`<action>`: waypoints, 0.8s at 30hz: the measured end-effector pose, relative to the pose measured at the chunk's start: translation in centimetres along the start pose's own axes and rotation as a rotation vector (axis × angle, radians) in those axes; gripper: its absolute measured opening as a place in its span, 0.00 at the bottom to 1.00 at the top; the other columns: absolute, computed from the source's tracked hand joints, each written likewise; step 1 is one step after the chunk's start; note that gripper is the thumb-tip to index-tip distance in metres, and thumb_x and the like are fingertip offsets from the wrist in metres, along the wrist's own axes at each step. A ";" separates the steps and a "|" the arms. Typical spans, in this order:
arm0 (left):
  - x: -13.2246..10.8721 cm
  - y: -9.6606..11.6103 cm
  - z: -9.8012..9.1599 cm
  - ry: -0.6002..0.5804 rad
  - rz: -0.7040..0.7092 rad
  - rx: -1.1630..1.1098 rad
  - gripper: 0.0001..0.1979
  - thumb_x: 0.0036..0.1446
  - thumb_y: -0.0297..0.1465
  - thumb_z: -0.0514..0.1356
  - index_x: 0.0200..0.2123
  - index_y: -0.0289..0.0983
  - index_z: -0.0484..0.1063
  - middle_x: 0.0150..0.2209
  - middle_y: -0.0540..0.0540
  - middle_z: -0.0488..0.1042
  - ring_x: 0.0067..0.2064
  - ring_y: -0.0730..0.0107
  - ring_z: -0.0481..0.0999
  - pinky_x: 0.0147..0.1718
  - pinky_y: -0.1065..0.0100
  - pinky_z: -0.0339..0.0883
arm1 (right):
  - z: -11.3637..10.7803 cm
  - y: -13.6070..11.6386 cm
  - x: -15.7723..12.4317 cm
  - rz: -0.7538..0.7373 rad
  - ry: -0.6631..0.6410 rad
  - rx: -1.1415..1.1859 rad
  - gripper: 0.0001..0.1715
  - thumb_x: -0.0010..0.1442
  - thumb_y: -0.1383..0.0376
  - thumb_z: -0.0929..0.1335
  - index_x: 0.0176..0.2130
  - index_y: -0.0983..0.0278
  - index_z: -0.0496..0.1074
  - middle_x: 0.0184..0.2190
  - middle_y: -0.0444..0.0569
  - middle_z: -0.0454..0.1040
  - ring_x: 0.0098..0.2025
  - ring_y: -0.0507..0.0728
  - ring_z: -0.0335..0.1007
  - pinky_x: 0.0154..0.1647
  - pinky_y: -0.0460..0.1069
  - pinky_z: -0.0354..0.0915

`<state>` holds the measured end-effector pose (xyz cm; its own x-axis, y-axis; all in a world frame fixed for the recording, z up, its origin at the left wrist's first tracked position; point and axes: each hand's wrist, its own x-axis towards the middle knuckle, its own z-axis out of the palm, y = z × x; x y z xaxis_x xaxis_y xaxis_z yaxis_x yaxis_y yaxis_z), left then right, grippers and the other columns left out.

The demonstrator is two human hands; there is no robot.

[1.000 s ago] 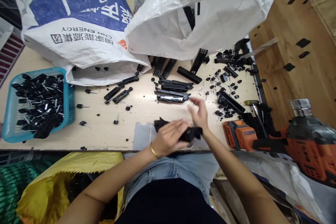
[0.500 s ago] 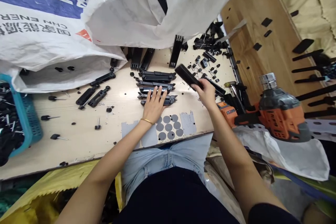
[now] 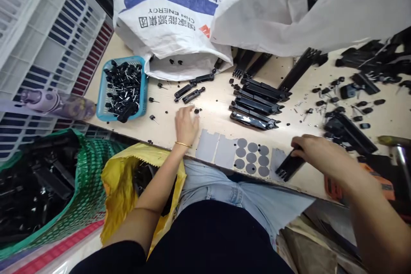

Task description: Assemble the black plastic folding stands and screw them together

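My left hand (image 3: 186,126) is low over the table, fingers loosely bent and apart with nothing visible in them. Just beside its fingertips lies a small black knob (image 3: 196,111). Beyond it are slim black plastic arms (image 3: 193,95). In my right hand (image 3: 316,154) is a long black plastic bar (image 3: 289,167) with a slotted end, tilted down near the table's front edge. A row of black folded plastic parts (image 3: 253,120) lies between the two hands, farther back. Grey sheets (image 3: 207,145) and grey round stickers (image 3: 252,157) are at the front edge.
A blue basket (image 3: 145,90) of black-headed screws stands at the left. White woven sacks (image 3: 183,47) line the back. Loose screws and black parts (image 3: 349,130) are scattered at the right, near an orange power tool (image 3: 332,186). A yellow sack (image 3: 118,188) hangs below the front edge.
My left hand has left the row of black parts and moved left across the table. My right hand has brought the black bar toward the front edge. The view has swung left.
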<state>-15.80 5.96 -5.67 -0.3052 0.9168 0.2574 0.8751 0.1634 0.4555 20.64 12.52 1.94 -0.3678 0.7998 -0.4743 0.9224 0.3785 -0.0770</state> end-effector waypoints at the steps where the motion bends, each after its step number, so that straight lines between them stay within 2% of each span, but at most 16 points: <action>1: 1.0 -1.3 -0.4 0.021 -0.061 0.031 0.15 0.57 0.27 0.55 0.49 0.33 0.67 0.43 0.38 0.71 0.46 0.57 0.69 0.48 0.58 0.64 | -0.2 -0.9 0.4 0.028 -0.021 -0.053 0.07 0.52 0.68 0.69 0.35 0.62 0.71 0.30 0.52 0.75 0.28 0.59 0.71 0.23 0.48 0.55; 3: 3.4 -2.9 -0.6 0.013 -0.110 0.065 0.15 0.56 0.27 0.56 0.48 0.33 0.68 0.44 0.39 0.71 0.47 0.57 0.69 0.51 0.59 0.62 | 0.0 -2.4 0.8 0.016 -0.037 -0.071 0.17 0.52 0.69 0.68 0.44 0.63 0.68 0.35 0.55 0.74 0.31 0.61 0.71 0.24 0.48 0.57; 4: 4.7 -3.2 -0.4 -0.016 -0.113 0.082 0.15 0.56 0.28 0.57 0.48 0.34 0.68 0.45 0.39 0.70 0.48 0.57 0.68 0.52 0.59 0.61 | 0.6 -2.9 0.8 -0.003 0.016 -0.037 0.20 0.52 0.68 0.68 0.46 0.64 0.67 0.37 0.55 0.73 0.33 0.61 0.71 0.26 0.49 0.59; 7: 7.6 -2.8 0.9 -0.154 -0.124 0.178 0.16 0.54 0.29 0.60 0.47 0.35 0.70 0.47 0.38 0.70 0.51 0.52 0.67 0.52 0.56 0.61 | 4.1 -4.0 0.7 -0.034 0.250 0.171 0.27 0.53 0.68 0.66 0.53 0.66 0.64 0.40 0.57 0.70 0.39 0.62 0.70 0.37 0.54 0.66; 10: 8.3 -1.9 1.4 -0.256 -0.116 0.271 0.14 0.54 0.27 0.59 0.46 0.35 0.72 0.46 0.37 0.71 0.52 0.49 0.67 0.52 0.53 0.61 | 8.6 -4.8 0.3 0.038 0.504 0.409 0.32 0.55 0.67 0.64 0.58 0.68 0.59 0.46 0.61 0.68 0.48 0.64 0.67 0.48 0.59 0.66; 12: 7.6 -1.6 0.0 -0.267 -0.088 0.267 0.14 0.55 0.27 0.58 0.46 0.35 0.72 0.45 0.39 0.71 0.50 0.52 0.70 0.52 0.54 0.62 | 10.8 -5.0 -0.3 0.099 0.613 0.511 0.30 0.57 0.64 0.64 0.58 0.68 0.59 0.48 0.61 0.68 0.50 0.64 0.65 0.51 0.61 0.65; 14: 6.3 -1.3 -2.7 -0.254 -0.054 0.216 0.14 0.53 0.27 0.59 0.45 0.36 0.73 0.44 0.42 0.71 0.46 0.57 0.72 0.50 0.57 0.66 | 11.8 -4.8 -1.1 0.154 0.657 0.594 0.28 0.58 0.61 0.65 0.56 0.67 0.62 0.47 0.60 0.69 0.49 0.63 0.67 0.50 0.60 0.66; 15: 5.7 -0.9 -4.3 -0.287 0.026 0.172 0.13 0.53 0.29 0.61 0.44 0.39 0.73 0.42 0.45 0.71 0.45 0.59 0.73 0.48 0.58 0.68 | 11.8 -4.8 -1.6 0.179 0.665 0.640 0.27 0.58 0.60 0.65 0.56 0.66 0.62 0.47 0.58 0.70 0.48 0.62 0.67 0.49 0.60 0.66; 17: 4.4 0.3 -6.9 -0.450 0.204 0.090 0.16 0.51 0.32 0.64 0.45 0.45 0.72 0.36 0.52 0.73 0.39 0.62 0.74 0.45 0.57 0.69 | 11.5 -5.0 -2.5 0.224 0.665 0.716 0.26 0.58 0.59 0.66 0.55 0.65 0.63 0.47 0.57 0.71 0.46 0.61 0.69 0.48 0.58 0.68; 19: 2.7 2.7 -7.4 -0.612 0.255 0.028 0.22 0.50 0.33 0.65 0.49 0.44 0.69 0.34 0.52 0.75 0.35 0.64 0.75 0.39 0.59 0.70 | 11.1 -5.9 -3.1 0.235 0.634 0.729 0.26 0.58 0.60 0.66 0.55 0.64 0.63 0.48 0.56 0.71 0.46 0.60 0.69 0.47 0.57 0.68; 21: 0.6 5.6 -5.3 -0.735 0.267 -0.064 0.20 0.51 0.30 0.64 0.49 0.39 0.69 0.32 0.50 0.75 0.35 0.64 0.75 0.36 0.63 0.70 | 10.9 -7.5 -3.1 0.223 0.583 0.679 0.25 0.58 0.63 0.65 0.55 0.64 0.63 0.47 0.56 0.70 0.48 0.61 0.67 0.49 0.58 0.67; 24: -2.9 8.9 0.7 -0.723 0.325 -0.206 0.11 0.54 0.28 0.63 0.42 0.36 0.73 0.37 0.46 0.75 0.41 0.63 0.73 0.43 0.63 0.67 | 11.3 -10.1 -2.5 0.220 0.509 0.600 0.23 0.59 0.67 0.63 0.54 0.66 0.64 0.45 0.58 0.67 0.49 0.63 0.65 0.52 0.60 0.65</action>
<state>-6.85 5.05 -2.91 0.3313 0.9267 -0.1772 0.7700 -0.1570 0.6184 13.63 1.40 -6.00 -0.0459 0.9950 -0.0882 0.8328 -0.0106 -0.5534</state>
